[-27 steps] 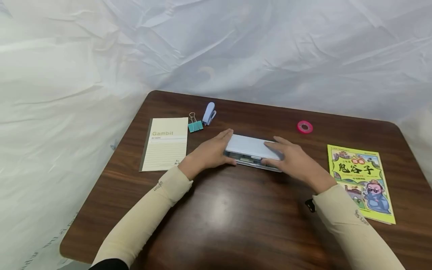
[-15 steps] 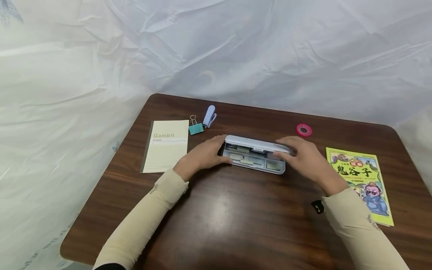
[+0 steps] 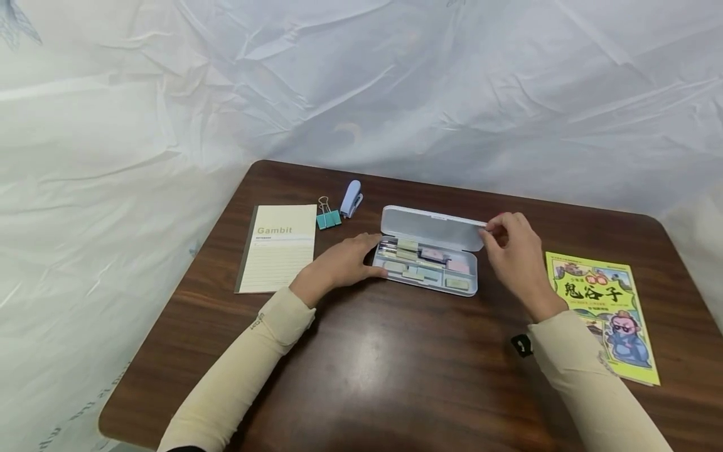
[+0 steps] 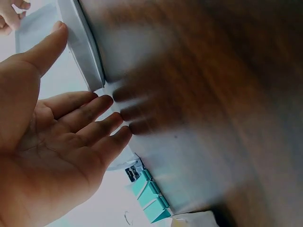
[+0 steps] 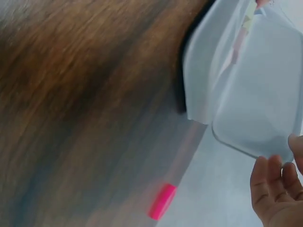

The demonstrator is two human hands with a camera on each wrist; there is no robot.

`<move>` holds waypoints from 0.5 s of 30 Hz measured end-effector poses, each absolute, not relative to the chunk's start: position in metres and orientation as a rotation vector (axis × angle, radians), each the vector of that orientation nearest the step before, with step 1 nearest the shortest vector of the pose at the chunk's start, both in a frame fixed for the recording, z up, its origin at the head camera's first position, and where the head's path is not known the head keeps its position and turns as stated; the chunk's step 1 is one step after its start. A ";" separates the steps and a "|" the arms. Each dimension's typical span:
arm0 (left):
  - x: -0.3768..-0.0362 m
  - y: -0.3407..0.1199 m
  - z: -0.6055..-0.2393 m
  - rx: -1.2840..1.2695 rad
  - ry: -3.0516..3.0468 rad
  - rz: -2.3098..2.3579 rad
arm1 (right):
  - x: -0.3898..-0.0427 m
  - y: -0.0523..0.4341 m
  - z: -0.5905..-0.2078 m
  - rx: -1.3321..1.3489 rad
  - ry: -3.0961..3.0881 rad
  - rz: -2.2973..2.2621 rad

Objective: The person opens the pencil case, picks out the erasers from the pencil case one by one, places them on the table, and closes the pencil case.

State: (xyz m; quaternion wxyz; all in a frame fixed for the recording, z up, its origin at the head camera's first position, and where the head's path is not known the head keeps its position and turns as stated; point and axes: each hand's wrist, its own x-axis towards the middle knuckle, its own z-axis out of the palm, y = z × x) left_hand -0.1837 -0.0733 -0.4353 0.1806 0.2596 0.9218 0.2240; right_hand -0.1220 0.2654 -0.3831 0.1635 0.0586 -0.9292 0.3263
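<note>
A pale pencil case [image 3: 425,284] lies on the table with its lid [image 3: 433,230] raised at the back. Inside its compartments are pens at the left and several small pink and yellowish blocks, perhaps erasers. My left hand [image 3: 346,261] rests against the case's left end; in the left wrist view the thumb touches the case wall [image 4: 81,47] and the other fingers extend nearly straight. At the lid's right corner, my right hand [image 3: 515,257] pinches the edge between thumb and fingers. The right wrist view shows the lid's inner face [image 5: 265,85] tilted up beside those fingertips.
A notebook [image 3: 282,251] lies at the left, near a teal binder clip [image 3: 329,219] and a light-blue stapler [image 3: 351,198]. A yellow comic-style book [image 3: 601,301] is at the right. A pink tape roll [image 5: 162,202] is mostly hidden behind my right hand in the head view.
The lid has swung from nearly closed to raised, uncovering the compartments. My right hand has moved up and right with the lid's corner; my left hand has stayed at the left end.
</note>
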 end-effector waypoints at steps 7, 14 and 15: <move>-0.200 -0.076 -0.468 0.740 2.646 0.537 | -0.128 0.268 -0.391 0.213 -2.824 0.918; -0.197 -0.075 -0.465 0.737 2.644 0.552 | -0.133 0.273 -0.401 0.184 -3.101 0.840; -0.196 -0.075 -0.464 0.732 2.641 0.559 | -0.134 0.273 -0.402 0.179 -3.127 0.837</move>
